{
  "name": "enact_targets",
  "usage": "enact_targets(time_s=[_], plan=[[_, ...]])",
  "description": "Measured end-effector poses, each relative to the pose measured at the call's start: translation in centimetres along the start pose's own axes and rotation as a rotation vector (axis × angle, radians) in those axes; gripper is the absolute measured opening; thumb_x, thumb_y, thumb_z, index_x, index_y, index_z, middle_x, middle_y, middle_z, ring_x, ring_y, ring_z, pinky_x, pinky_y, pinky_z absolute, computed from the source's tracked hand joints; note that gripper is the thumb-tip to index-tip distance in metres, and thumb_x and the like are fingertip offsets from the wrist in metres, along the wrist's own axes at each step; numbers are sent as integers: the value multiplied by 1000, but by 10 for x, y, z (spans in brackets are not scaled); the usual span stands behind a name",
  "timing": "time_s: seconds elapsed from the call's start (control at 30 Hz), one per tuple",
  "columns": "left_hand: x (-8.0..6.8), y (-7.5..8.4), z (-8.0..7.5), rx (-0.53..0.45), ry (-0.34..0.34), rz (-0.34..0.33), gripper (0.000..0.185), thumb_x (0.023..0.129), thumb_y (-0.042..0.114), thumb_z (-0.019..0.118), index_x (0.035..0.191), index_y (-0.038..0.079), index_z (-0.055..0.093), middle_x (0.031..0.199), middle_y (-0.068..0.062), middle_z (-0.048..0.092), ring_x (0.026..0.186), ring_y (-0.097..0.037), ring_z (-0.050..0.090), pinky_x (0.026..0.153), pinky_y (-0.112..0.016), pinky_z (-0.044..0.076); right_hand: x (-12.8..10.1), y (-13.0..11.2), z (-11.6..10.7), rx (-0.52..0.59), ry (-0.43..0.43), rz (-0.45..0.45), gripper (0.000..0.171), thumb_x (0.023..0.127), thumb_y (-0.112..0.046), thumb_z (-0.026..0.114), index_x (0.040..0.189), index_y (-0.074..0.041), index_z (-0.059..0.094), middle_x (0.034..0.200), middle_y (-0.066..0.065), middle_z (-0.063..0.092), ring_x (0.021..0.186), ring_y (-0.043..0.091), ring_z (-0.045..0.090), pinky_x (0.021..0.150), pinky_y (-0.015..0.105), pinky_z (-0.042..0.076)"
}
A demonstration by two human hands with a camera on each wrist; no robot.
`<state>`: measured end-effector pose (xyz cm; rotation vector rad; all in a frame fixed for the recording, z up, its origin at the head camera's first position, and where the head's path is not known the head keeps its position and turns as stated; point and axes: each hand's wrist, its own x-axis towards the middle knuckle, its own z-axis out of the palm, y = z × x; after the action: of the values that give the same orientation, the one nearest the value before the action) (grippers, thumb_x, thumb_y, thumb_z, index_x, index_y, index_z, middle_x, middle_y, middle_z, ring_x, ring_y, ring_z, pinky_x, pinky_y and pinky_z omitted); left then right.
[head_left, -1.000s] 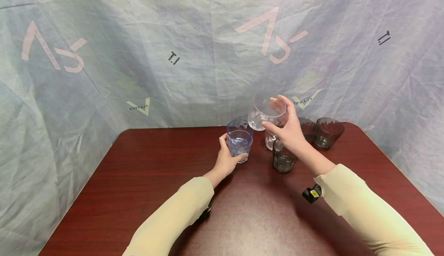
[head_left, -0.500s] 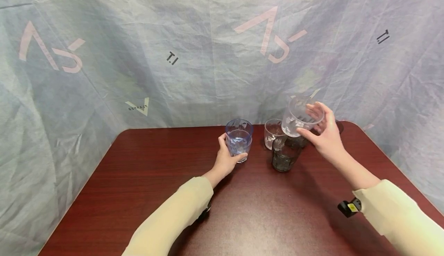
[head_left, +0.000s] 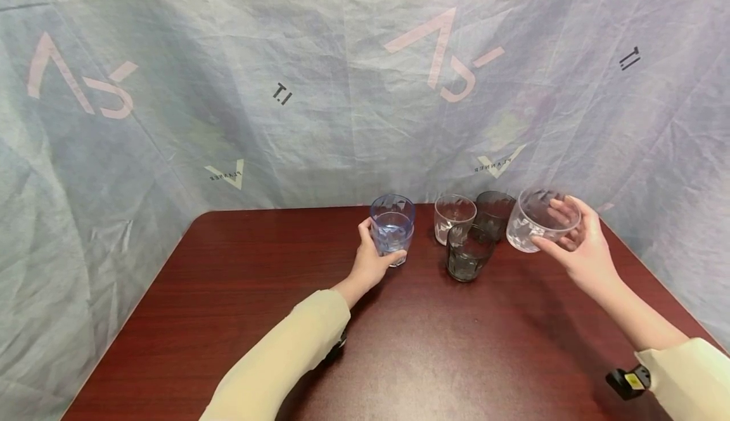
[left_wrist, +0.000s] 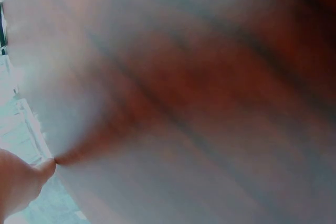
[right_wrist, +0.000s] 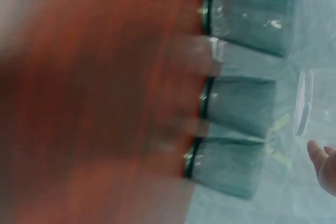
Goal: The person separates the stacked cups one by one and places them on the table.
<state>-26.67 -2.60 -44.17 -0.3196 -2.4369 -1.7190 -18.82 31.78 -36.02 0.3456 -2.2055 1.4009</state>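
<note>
Left hand grips the blue cup standing on the table. Right hand holds a clear cup tilted in the air, right of three cups: clear, dark, dark.

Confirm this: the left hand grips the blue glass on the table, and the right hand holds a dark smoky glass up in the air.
Not quite. In the head view the right hand holds a clear glass, not a dark one. The left hand does grip the blue glass on the table.
</note>
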Motion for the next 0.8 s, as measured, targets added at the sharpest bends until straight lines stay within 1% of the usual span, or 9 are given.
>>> enact_targets(time_s=[0.07, 0.2, 0.27, 0.37, 0.53, 0.67, 0.73, 0.8], plan=[[0, 0, 0, 1, -3, -2, 91, 81, 20, 82, 144, 19, 17, 140, -15, 45, 122, -30, 50, 100, -46, 40, -5, 6, -3, -11, -2, 11, 83, 81, 16, 69, 146, -13, 26, 135, -11, 48, 118, -3, 47, 80, 7, 40], [0, 0, 0, 5, -5, -3, 91, 81, 19, 82, 143, 19, 16, 140, -15, 45, 123, -30, 50, 100, -45, 40, -14, 18, -6, 9, -15, 28, 81, 81, 17, 68, 144, -12, 27, 132, -10, 48, 117, -4, 47, 82, 6, 41], [0, 0, 0, 5, -5, -5, 91, 81, 20, 82, 143, 19, 17, 140, -15, 45, 122, -30, 50, 100, -45, 40, -17, 23, -5, 31, -30, 34, 80, 81, 18, 67, 142, -12, 27, 131, -8, 47, 117, -5, 47, 83, 6, 41], [0, 0, 0, 4, -7, -8, 91, 81, 20, 82, 144, 19, 16, 140, -15, 45, 122, -30, 50, 100, -45, 40, -21, 30, -3, 98, -57, 44, 79, 81, 20, 66, 141, -10, 26, 130, -6, 46, 117, -5, 47, 83, 7, 42], [1, -1, 0, 3, -4, -8, 91, 81, 20, 82, 144, 20, 16, 140, -15, 45, 122, -30, 50, 100, -46, 40, -22, 40, 5, 163, -106, 59, 78, 81, 21, 65, 141, -5, 22, 129, -8, 45, 115, -7, 47, 83, 8, 43], [1, -1, 0, 4, 2, -5, 91, 80, 20, 82, 144, 19, 17, 139, -16, 46, 122, -30, 50, 100, -46, 40, -22, 47, 11, 137, -138, 87, 78, 82, 19, 65, 140, -2, 18, 128, -7, 43, 113, -9, 46, 82, 8, 44], [1, -1, 1, 4, 3, -3, 91, 80, 20, 82, 143, 19, 17, 139, -16, 46, 121, -31, 50, 100, -46, 41, -22, 50, 14, 100, -146, 102, 77, 82, 18, 66, 139, 2, 16, 130, 0, 42, 113, -10, 45, 81, 8, 44], [0, -2, 1, 6, 4, -2, 91, 80, 21, 82, 143, 18, 17, 138, -17, 46, 121, -31, 51, 99, -46, 41, -23, 53, 15, 43, -156, 111, 78, 83, 15, 68, 139, 5, 14, 132, 11, 41, 112, -12, 44, 80, 7, 43]])
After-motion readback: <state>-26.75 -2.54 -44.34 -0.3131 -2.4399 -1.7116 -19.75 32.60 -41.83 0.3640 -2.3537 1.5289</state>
